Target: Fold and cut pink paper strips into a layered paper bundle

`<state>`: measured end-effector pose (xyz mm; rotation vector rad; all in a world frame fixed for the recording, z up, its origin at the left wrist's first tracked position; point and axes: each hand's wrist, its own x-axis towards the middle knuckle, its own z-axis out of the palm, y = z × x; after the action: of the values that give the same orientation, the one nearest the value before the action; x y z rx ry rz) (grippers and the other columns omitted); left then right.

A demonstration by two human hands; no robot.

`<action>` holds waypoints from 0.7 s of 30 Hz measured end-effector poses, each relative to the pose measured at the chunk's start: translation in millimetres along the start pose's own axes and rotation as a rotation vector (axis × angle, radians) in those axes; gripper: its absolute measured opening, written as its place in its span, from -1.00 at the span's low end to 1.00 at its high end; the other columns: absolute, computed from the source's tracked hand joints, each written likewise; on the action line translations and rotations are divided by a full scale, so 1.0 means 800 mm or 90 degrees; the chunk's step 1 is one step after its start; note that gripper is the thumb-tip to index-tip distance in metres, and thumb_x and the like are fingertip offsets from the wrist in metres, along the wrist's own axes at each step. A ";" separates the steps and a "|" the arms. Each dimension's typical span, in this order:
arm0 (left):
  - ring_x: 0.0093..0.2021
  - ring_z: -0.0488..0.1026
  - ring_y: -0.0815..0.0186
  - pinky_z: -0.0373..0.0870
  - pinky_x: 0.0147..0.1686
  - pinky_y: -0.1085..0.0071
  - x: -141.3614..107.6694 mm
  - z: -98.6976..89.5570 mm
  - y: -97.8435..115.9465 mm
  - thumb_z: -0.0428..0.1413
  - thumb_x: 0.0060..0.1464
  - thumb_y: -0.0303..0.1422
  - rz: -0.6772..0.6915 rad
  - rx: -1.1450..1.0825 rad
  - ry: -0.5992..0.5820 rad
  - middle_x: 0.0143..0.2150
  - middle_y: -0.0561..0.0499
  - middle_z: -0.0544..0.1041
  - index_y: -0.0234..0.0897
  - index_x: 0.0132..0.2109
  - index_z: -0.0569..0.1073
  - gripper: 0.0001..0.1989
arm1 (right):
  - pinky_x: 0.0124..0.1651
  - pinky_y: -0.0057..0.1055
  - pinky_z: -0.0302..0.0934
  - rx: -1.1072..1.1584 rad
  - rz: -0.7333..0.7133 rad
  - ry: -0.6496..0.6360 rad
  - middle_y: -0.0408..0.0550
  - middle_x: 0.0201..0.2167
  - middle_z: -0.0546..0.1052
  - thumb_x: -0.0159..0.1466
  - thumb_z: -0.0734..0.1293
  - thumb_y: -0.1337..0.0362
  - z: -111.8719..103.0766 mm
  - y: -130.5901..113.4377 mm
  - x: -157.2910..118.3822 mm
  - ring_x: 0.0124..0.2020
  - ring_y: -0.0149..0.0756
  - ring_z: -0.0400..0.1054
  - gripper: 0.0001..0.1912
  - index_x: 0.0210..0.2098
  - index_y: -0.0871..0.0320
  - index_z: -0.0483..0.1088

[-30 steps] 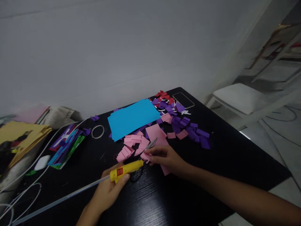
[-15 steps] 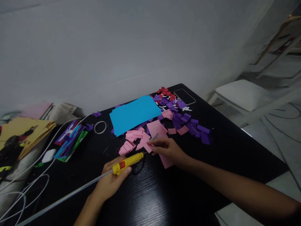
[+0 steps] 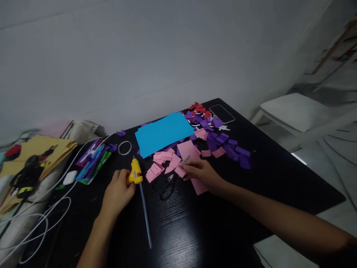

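Note:
My left hand (image 3: 118, 191) is closed round a yellow hot glue gun (image 3: 135, 172). Its nozzle points away from me and a long clear glue stick (image 3: 145, 216) trails out of its back. My right hand (image 3: 201, 173) pinches a small folded pink paper piece (image 3: 180, 171) between thumb and fingers. Between the hands lie black-handled scissors (image 3: 167, 188), their blades partly hidden under the pink paper and my right hand. A larger pink sheet (image 3: 198, 185) lies under that hand, beside a pile of folded pink pieces (image 3: 155, 171).
Blue sheets (image 3: 166, 133) lie behind the pink pile, with purple pieces (image 3: 230, 152) and red pieces (image 3: 198, 108) to their right. A roll of tape (image 3: 124, 148), coloured paper strips (image 3: 95, 160) and white cables (image 3: 41, 216) are at the left. A white chair (image 3: 287, 111) stands right of the table.
My left hand has moved left and swung the glue gun from pointing right to pointing away, uncovering the scissors' handles. My right hand stays nearly in place with the pink piece.

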<state>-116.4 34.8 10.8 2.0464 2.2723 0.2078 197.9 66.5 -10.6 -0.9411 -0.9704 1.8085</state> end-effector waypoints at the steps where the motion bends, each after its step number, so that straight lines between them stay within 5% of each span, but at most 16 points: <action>1: -0.22 0.51 0.13 0.37 -0.31 0.30 0.000 0.000 -0.001 0.03 0.14 -0.36 -0.017 0.024 -0.019 -0.08 -0.11 0.44 -0.24 -0.06 0.42 -0.78 | -0.24 -0.40 0.47 -0.013 -0.004 -0.006 -0.08 -0.31 0.58 0.06 0.61 0.04 0.000 -0.001 -0.001 -0.37 -0.39 0.48 -0.62 -0.31 0.22 0.64; 8: -0.05 0.52 0.00 0.46 -0.10 0.20 0.003 0.002 -0.009 0.03 0.12 -0.42 -0.023 0.068 -0.025 0.06 -0.24 0.44 -0.33 0.08 0.45 -0.62 | -0.25 -0.37 0.46 -0.017 -0.014 -0.027 -0.10 -0.40 0.57 0.02 0.63 0.12 0.001 0.004 -0.002 -0.38 -0.37 0.47 -0.66 -0.34 0.21 0.59; 12: 0.08 0.45 -0.11 0.40 0.08 0.05 -0.001 -0.008 0.000 0.06 0.06 -0.45 0.054 0.013 0.087 0.07 -0.29 0.45 -0.34 0.05 0.48 -0.62 | -0.26 -0.37 0.43 -0.046 -0.047 -0.036 -0.13 -0.42 0.57 0.02 0.61 0.16 0.001 0.015 -0.001 -0.41 -0.37 0.48 -0.68 -0.34 0.19 0.54; 14: 0.06 0.46 -0.01 0.40 0.08 0.11 -0.008 -0.018 0.021 0.04 0.12 -0.42 0.108 -0.111 0.137 0.02 -0.21 0.48 -0.29 -0.01 0.47 -0.72 | -0.25 -0.36 0.42 -0.074 -0.066 -0.047 -0.14 -0.43 0.57 0.04 0.60 0.18 0.002 0.019 -0.002 -0.40 -0.35 0.50 -0.69 -0.32 0.17 0.50; 21: -0.21 0.50 0.25 0.42 -0.19 0.36 -0.033 -0.014 0.121 0.11 0.31 -0.17 0.225 -0.444 -0.132 -0.20 0.00 0.55 -0.21 -0.07 0.49 -0.78 | -0.21 -0.37 0.38 -0.163 -0.114 -0.077 -0.14 -0.35 0.56 0.07 0.56 0.22 0.009 0.022 -0.013 -0.32 -0.33 0.51 -0.67 -0.23 0.12 0.45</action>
<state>-20.2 17.7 35.5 1.9263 1.4150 0.6623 189.4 49.6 -20.9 -0.8738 -1.3437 1.6297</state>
